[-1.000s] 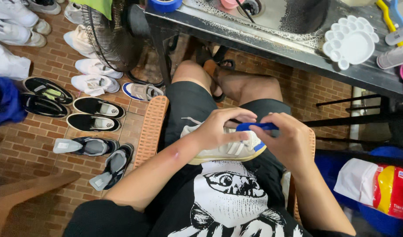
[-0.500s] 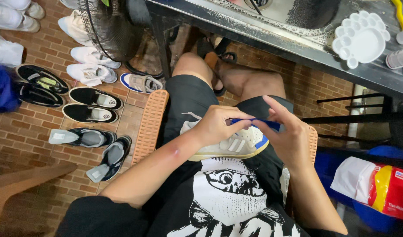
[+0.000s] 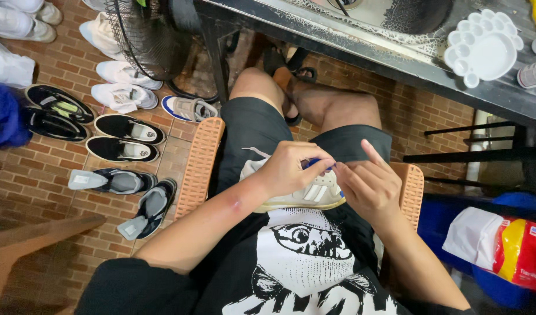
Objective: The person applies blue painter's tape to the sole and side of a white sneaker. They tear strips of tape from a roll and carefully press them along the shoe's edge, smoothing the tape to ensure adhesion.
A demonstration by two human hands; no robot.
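A white sneaker [image 3: 306, 193] with pale stripes and a yellowed sole lies across my lap, toe to the right. My left hand [image 3: 288, 168] rests on its top and pinches a blue strip [image 3: 312, 164] of tape. My right hand [image 3: 370, 185] meets it at the shoe's right end, fingertips on the same strip, index finger raised. Most of the blue strip is hidden under my fingers. I sit on an orange ribbed stool [image 3: 197, 168] in black shorts.
Several pairs of shoes [image 3: 123, 137] line the brick floor at left. A standing fan [image 3: 148, 36] is at top left. A dark table [image 3: 396, 49] with a white paint palette [image 3: 481, 46] runs across the top. A red and yellow package [image 3: 516, 249] sits at right.
Both hands have drawn closer together over the shoe. The blue strip, stretched out between them earlier, is now mostly covered by my fingers. The view has shifted slightly.
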